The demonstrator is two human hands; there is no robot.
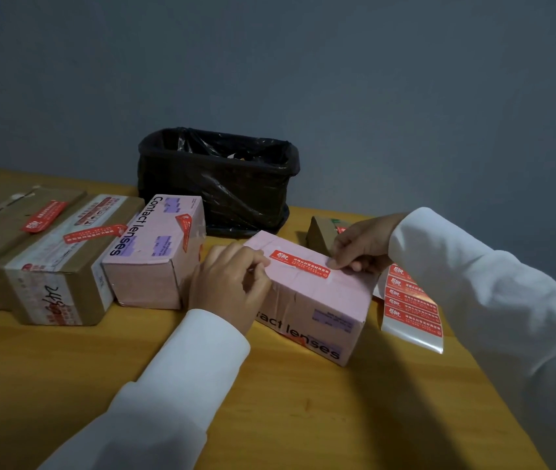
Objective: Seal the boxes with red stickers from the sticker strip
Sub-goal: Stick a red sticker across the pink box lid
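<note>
A red sticker (299,264) was pinned on the pink box (314,296) by curled left hand (227,284) fingers and bunched right hand (361,247) fingertips.

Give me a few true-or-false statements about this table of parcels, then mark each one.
1. A red sticker lies on top of the pink box between the hands. True.
2. The bin has a white liner. False: it is black.
3. The sticker strip lies right of that box. True.
4. The left hand rests on the sticker strip. False: it is at the pink box's left end.
5. The right hand touches the sticker's right end. True.
</note>
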